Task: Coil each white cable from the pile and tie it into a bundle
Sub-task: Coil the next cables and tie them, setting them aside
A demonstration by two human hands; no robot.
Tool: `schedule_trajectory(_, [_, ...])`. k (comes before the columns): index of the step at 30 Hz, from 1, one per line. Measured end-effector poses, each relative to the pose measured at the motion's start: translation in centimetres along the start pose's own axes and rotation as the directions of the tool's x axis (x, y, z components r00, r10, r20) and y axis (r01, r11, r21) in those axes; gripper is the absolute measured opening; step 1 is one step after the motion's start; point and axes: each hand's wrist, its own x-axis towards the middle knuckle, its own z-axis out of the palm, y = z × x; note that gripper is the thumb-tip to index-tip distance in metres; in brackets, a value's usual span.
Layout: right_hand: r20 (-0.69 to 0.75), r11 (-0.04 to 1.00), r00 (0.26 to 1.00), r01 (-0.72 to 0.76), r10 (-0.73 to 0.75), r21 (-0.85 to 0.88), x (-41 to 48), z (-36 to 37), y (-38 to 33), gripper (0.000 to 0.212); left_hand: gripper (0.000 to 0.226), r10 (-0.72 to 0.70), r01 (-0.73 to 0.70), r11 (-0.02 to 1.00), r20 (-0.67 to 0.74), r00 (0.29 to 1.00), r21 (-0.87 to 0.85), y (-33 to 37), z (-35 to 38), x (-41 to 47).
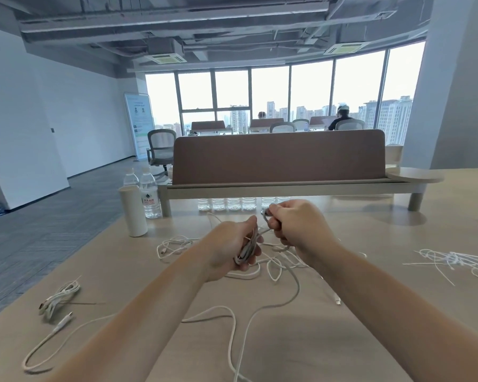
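Trailing nearest the person, a slack thin white cable (298, 288) is seemingly running up to the left hand (226, 252), whose curled fingers are clasping a narrow coiled white cable bundle (246, 250), long axis lying near-to-far. Just right of that grip, the right hand (295, 230) is pinching its free end, probably for wrapping crosswise. Beneath both, the tangled white cable pile (275, 268) is lying.

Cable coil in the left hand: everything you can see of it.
The coiled cable is thin, white and rubbery-looking, gathered into several long loops. The left hand grips the loops, tilted near upright above the table. One strand leads to the right hand, which pinches it. Where its free end lies among the loose cables below cannot be told.
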Motion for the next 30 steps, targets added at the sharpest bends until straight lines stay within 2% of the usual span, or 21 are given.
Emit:
schedule_trajectory(3, [0.006,0.985,0.996,0.084,-0.084,-0.149,0.0,0.0,-0.2,0.027,0.047,0.002,-0.002,0.999,-0.006,1.0,-0.034,0.0,-0.2,0.3])
schedule_trajectory(6, [0.029,0.978,0.997,0.077,-0.073,-0.193,0.2,-0.7,-0.2,0.02,0.05,-0.003,-0.003,0.995,-0.058,0.998,-0.095,-0.1,-1.2,0.8])
schedule_trajectory(8, [0.027,0.984,0.999,0.035,-0.031,-0.174,0.6,-1.1,0.2,0.016,0.05,-0.01,0.002,0.991,-0.063,0.998,-0.132,-0.1,-1.8,0.9])
schedule_trajectory(10, [0.013,0.997,1.0,-0.013,0.014,-0.071,0.9,-1.5,0.7,0.013,0.051,-0.022,0.018,0.991,-0.032,0.999,-0.131,-0.3,-2.0,0.8])
schedule_trajectory(13, [-0.003,1.0,1.0,-0.001,0.0,-0.011,0.8,-1.5,1.0,0.012,0.052,-0.034,0.035,0.994,0.016,0.999,-0.105,-0.5,-1.5,0.6])
schedule_trajectory(16, [0.022,0.977,0.992,0.124,-0.122,-0.172,0.1,-0.9,0.9,0.013,0.051,-0.043,0.044,0.991,0.01,0.999,-0.123,-0.6,-0.8,0.8])
schedule_trajectory(19, [0.058,0.894,0.965,0.26,-0.257,-0.364,-0.8,-0.3,0.7,0.012,0.054,-0.058,0.057,0.978,-0.002,0.998,-0.198,-0.7,-0.7,1.0])
schedule_trajectory(23, [0.094,0.84,0.943,0.326,-0.318,-0.434,-1.4,0.4,0.8,0.008,0.054,-0.07,0.071,0.96,0.015,0.997,-0.272,-0.9,-0.4,1.3])
schedule_trajectory(30, [0.156,0.791,0.932,0.362,-0.328,-0.493,-1.8,1.2,1.7,0.01,0.05,-0.031,0.05,0.951,0.067,0.997,-0.305,-1.1,-0.6,1.3])
